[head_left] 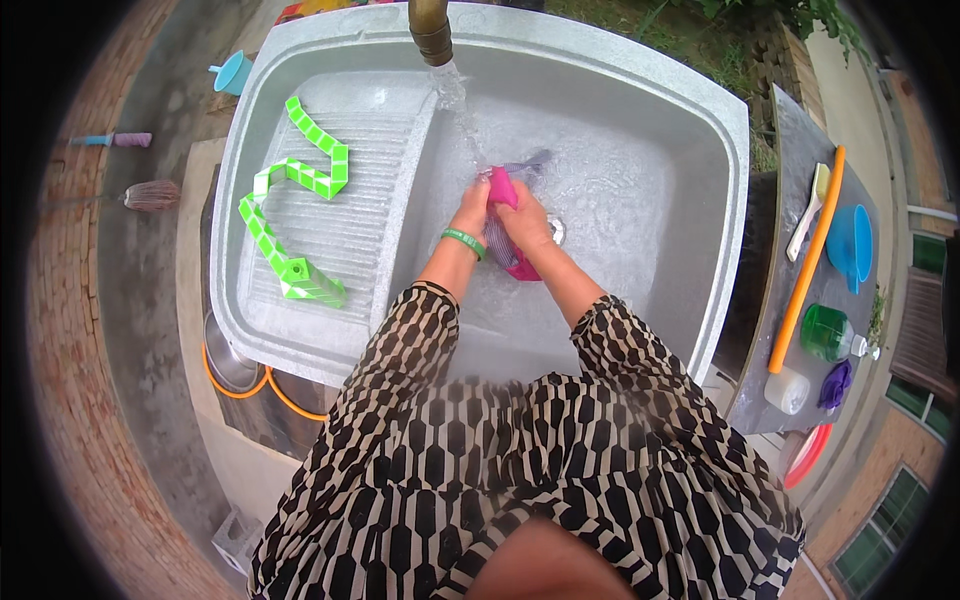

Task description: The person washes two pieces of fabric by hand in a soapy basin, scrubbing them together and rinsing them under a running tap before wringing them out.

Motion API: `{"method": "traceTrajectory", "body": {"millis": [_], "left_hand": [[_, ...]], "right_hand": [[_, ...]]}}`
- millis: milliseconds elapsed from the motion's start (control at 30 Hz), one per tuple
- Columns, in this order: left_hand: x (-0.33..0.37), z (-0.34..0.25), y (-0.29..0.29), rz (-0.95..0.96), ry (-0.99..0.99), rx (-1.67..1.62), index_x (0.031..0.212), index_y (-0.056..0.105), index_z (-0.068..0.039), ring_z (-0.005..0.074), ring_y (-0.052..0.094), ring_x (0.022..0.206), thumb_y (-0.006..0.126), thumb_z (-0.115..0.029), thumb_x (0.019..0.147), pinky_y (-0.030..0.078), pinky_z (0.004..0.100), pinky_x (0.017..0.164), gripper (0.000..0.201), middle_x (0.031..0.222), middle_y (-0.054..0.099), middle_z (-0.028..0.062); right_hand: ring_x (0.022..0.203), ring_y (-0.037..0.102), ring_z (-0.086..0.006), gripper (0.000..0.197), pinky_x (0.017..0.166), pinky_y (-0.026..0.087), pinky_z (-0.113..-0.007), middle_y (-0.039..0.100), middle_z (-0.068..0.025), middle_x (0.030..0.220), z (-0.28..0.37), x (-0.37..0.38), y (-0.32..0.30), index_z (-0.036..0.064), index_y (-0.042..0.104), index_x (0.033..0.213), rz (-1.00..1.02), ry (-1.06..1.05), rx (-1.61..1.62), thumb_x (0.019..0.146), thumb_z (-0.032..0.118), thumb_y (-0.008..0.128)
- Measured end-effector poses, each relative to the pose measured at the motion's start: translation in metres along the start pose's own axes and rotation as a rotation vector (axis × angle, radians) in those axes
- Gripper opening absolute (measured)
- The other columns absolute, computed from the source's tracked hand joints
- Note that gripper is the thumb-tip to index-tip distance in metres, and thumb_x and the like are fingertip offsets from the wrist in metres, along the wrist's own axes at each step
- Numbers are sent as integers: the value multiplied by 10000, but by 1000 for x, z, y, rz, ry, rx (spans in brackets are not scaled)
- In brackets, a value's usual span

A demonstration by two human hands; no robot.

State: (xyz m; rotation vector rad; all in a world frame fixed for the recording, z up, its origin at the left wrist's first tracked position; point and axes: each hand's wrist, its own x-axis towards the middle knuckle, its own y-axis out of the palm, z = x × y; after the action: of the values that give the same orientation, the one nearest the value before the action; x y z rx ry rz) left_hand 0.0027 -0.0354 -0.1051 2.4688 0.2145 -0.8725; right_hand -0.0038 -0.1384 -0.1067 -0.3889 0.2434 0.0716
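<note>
Both my hands are closed on a wet pink and grey-striped cloth (503, 187) in the deep bowl of a grey sink (620, 200). My left hand (471, 216), with a green wristband, grips its upper left side. From the right, my right hand (526, 222) pinches the pink part, thumb on top. Striped and pink folds hang below and behind my fingers into shallow water. A brass tap (430, 32) pours a stream (455, 100) down beside the cloth. Part of the drain (557, 231) shows next to my right wrist.
A green and white folding snake puzzle (262, 232) lies across the ribbed washboard (368, 215) on the left. The right-hand slab (770, 300) holds a brush (808, 212), orange tube (806, 265), blue scoop (848, 247), green bottle (826, 332) and purple cloth (835, 384).
</note>
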Motion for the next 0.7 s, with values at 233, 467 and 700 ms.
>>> {"method": "traceTrajectory", "body": {"millis": [233, 467, 700], "left_hand": [[-20, 4, 45, 67, -54, -226, 1101, 487, -36, 205, 582, 869, 382, -319, 901, 490, 342, 779, 363, 998, 574, 102], [-37, -54, 48, -65, -5, -166, 996, 534, -15, 192, 568, 801, 416, -416, 875, 461, 310, 728, 435, 910, 579, 92], [-16, -17, -62, -201, 212, 671, 1199, 439, -80, 223, 528, 1000, 547, -261, 837, 446, 364, 813, 419, 1134, 518, 137]], "right_hand": [[869, 536, -291, 298, 767, 423, -354, 556, -177, 925, 28, 24, -41, 68, 531, 982, -287, 88, 290, 735, 227, 582], [826, 527, -180, 257, 763, 427, -287, 557, -77, 874, 70, -33, -57, 37, 545, 957, 116, -157, 260, 733, 143, 612], [1023, 468, -313, 532, 874, 408, -377, 464, -170, 1146, -35, 29, -138, 100, 473, 1178, -143, 65, -623, 735, 352, 624]]}}
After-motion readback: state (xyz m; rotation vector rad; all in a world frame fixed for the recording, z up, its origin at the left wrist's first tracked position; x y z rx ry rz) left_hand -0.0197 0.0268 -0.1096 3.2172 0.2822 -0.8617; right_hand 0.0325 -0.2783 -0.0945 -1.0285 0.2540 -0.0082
